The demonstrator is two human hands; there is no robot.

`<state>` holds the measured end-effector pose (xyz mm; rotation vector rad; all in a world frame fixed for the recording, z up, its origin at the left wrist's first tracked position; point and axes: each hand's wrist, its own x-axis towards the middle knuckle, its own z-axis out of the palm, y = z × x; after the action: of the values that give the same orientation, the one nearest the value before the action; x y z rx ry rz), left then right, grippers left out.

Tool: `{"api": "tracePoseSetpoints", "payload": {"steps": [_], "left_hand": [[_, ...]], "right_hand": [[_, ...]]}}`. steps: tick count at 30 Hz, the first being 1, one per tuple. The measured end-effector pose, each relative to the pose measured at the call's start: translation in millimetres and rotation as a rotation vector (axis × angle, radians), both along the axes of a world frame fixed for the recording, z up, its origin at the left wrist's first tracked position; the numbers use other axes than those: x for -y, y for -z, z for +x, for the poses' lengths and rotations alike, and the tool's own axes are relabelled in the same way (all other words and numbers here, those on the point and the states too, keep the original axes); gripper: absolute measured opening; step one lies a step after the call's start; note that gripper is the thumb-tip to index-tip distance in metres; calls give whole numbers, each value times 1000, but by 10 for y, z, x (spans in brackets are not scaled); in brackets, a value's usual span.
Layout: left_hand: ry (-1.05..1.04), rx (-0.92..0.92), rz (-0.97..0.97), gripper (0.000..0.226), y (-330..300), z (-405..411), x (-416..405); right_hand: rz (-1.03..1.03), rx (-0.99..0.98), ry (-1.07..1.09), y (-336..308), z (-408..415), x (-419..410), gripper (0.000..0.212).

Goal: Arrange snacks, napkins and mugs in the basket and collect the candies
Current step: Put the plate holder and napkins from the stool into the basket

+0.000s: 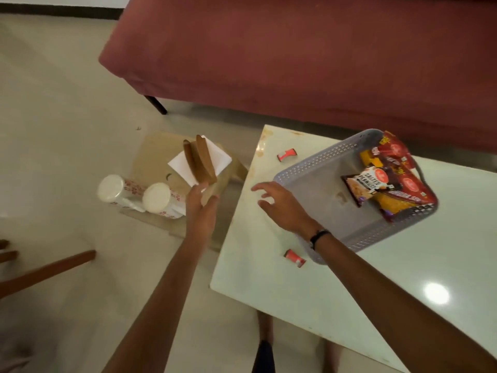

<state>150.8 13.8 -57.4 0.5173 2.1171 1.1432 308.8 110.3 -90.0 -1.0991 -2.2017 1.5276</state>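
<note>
A grey perforated basket [306, 164] stands on the white table [282, 305] with several snack packets [390, 184] piled in its right end. Two red candies lie on the table: one [287, 154] beyond the basket's left corner, one [295, 257] by its near corner. On the floor to the left, a wooden napkin holder [200, 160] with white napkins [222, 157] stands on cardboard, beside two white mugs [111, 188] [158, 197] with red flower print. My left hand [200, 211] is at the holder's base, fingers apart. My right hand [279, 204] hovers open over the table by the basket's left edge.
A dark red sofa [295, 49] runs along the back, one dark leg [157, 105] on the pale tiled floor. The flat cardboard [153, 157] lies beside the table's left edge. Brown wooden furniture bars [45, 270] jut in at lower left.
</note>
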Motion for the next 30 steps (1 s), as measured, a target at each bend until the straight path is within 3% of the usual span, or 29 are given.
{"api": "tracePoseSetpoints", "payload": {"steps": [3,6,10,16,23,30], "left_hand": [[55,-58,-63,41,101,-454,-144],[84,42,-95,55,192,-741,-273],[136,102,-157,50,186,-939,-407],[202,175,-103,51,204,-975,-431],[381,147,123,49,70,-356,-272],[671,370,100,47,50,993,-344]], "right_hand": [[92,78,-150,29,-651,-40,46],[194,173,-195,44,-1202,-70,50],[310,255,-201,140,-1736,-89,53],[278,287,-91,402,-2008,-51,51],[262,125,246,-8,-1236,169,53],[313,296,529,68,455,256,59]]}}
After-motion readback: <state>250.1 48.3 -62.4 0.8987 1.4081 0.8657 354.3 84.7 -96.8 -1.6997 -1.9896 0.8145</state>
